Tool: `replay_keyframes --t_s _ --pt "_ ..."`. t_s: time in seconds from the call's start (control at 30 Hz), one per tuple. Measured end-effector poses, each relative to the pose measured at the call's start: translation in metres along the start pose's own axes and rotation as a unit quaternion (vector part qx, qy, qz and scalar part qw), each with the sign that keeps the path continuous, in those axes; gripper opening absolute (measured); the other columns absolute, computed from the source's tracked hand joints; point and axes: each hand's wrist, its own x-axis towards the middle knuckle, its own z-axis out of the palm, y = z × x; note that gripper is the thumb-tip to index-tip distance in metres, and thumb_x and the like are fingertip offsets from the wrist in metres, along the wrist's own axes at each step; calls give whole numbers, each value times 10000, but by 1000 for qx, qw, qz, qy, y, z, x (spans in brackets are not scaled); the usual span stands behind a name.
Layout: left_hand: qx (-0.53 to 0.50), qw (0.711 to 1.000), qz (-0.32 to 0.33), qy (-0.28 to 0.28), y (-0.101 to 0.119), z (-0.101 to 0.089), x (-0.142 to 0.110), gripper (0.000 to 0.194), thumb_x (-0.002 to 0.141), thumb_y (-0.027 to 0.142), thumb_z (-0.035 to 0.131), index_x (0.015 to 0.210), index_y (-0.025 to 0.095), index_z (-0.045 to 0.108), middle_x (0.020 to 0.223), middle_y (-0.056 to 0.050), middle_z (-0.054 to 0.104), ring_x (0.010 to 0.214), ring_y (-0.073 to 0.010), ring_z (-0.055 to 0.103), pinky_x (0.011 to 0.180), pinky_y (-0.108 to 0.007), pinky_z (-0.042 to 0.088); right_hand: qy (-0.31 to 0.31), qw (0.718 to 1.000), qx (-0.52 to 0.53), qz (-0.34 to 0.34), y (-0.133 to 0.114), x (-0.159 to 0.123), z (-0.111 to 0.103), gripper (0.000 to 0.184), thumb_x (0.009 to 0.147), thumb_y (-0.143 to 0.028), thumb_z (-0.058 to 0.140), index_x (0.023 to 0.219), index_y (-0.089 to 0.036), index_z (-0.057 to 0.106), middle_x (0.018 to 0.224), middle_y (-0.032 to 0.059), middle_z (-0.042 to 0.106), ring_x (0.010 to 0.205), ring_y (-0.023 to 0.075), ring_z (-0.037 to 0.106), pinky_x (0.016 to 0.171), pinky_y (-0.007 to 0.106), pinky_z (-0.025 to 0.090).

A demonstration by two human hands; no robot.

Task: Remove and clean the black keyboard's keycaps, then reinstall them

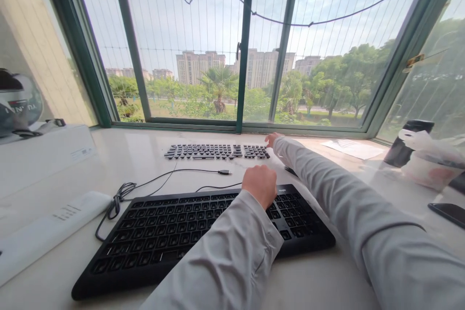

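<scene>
Overall, with the view taken as a clock dial, the black keyboard base [160, 223] lies on the pale surface [290, 281] towards 7 o'clock, its key sockets bare of caps. The left hand [259, 185], curled closed, is over the upper right part of the base; whether it grips anything cannot be told. Beyond, near the dial's centre, loose black keycaps [203, 151] lie in keyboard-like rows. The right hand [275, 139] is at the 3 o'clock end of those rows, fingers partly bent; whether they pinch a keycap cannot be told. A USB plug [224, 172] lies between rows and base, paper [352, 149] at 3 o'clock, a smartphone [448, 213] at 4 o'clock
</scene>
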Motion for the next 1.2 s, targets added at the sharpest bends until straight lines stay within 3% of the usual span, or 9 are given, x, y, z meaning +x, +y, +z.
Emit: replay_keyframes --t_s 0.3,0.67,0.77,0.9,1.03,1.2 --pt "12 999 16 28 0 1 0 251 860 240 503 963 144 711 899 -143 683 924 -235 656 787 -326 509 -33 999 -27 -13 -6 8 2 321 915 -350 542 1188 -182 562 1209 85 567 1025 197 582 862 396 509" --pt "20 999 18 32 1 -1 -1 262 863 258 507 966 138 716 891 -154 685 919 -245 661 788 -337 499 21 999 20 -14 -6 -35 -12 319 922 -352 531 1192 -185 557 1215 86 563 1018 189 581 862 402 511" --pt "17 999 16 33 1 0 -1 278 864 259 497 981 139 719 899 -157 688 923 -241 658 793 -337 495 46 996 62 -44 2 -65 -19 277 925 -346 521 1132 -180 603 1184 89 596 1026 198 588 884 378 493" --pt "9 999 22 42 2 2 -1 292 869 268 485 993 142 718 899 -155 690 928 -240 654 805 -341 486 62 983 118 -130 14 -132 -23 254 926 -305 497 1075 -172 654 1054 72 691 993 179 628 887 290 452" --pt "11 998 27 53 3 3 -1 303 875 291 477 981 139 717 893 -155 691 915 -248 655 793 -348 484 67 940 228 -246 18 -206 -19 298 882 -409 542 1021 -175 665 942 63 721 861 170 659 800 306 465" --pt "18 998 19 56 3 4 -2 321 878 300 458 966 137 721 889 -151 692 914 -239 652 794 -333 478 68 923 272 -262 13 -250 -10 325 859 -452 574 949 -166 700 861 70 723 811 184 659 750 318 460"
